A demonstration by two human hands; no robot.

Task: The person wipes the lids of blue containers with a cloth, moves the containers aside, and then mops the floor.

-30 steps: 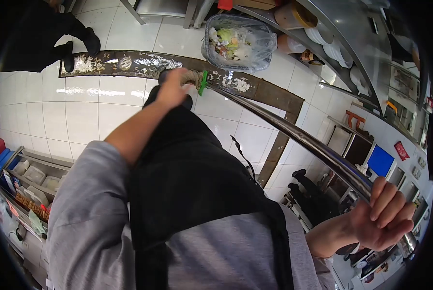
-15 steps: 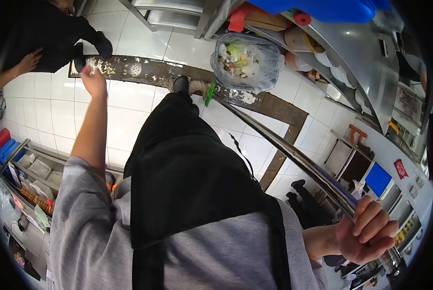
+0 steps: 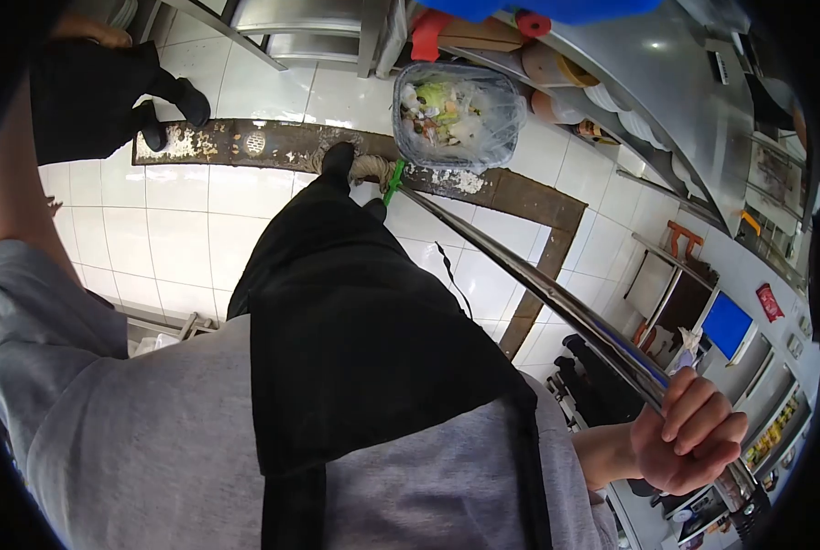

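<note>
Mop [image 3: 538, 284]: slants across the right side, its metal pole running from the near right to rope strands [image 3: 371, 169] on the dark floor strip [image 3: 529, 196], far centre.
Green clamp [image 3: 394, 181]: at the pole's far end, close to the wearer's black shoe [image 3: 339, 160]; the shoe overlaps the strands in view, and whether it presses on them I cannot tell.
Mop work: by its pose, this looks like steadying the pole one-handed with the strands down; shifting it from here would call for firmer fingers and care around shoe and bin.
Right hand [image 3: 689, 435]: near right, fingers curled around the upper pole, a grasp that seems loose rather than clenched.
Left hand: past the left edge, only the raised forearm [image 3: 25, 174] showing; its grip cannot be told.
Lined bin [image 3: 502, 137]: food scraps inside, just right of the strands.
</note>
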